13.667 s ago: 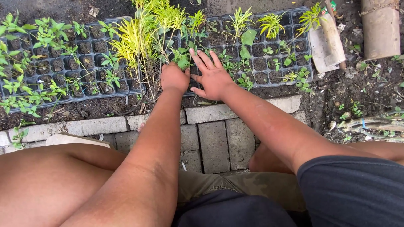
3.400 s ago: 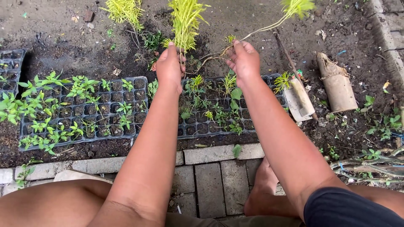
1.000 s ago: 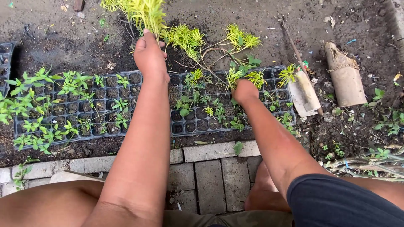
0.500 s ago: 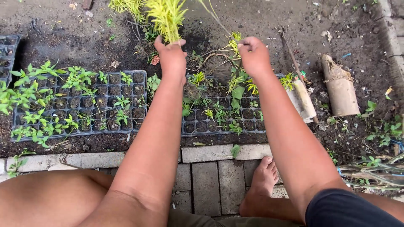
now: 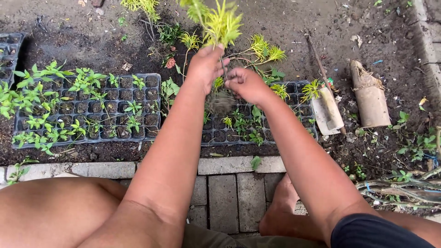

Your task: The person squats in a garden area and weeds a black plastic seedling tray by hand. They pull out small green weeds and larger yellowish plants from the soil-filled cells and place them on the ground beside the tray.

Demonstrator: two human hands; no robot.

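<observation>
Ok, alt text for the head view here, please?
Seen from above, a crouching person's left hand grips a bunch of yellow-green seedlings while the right hand pinches at their stems, above a black seedling tray on dark soil. A second tray of green sprouts lies to the left.

Brown cardboard tube [image 5: 369, 94] on soil (right side); grey paving bricks [image 5: 229, 193] below.

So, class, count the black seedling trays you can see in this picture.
3. One full tray lies left of the arms, one sits under the hands on the right, and a third is cut off at the far left edge; more may lie outside the frame.
</observation>
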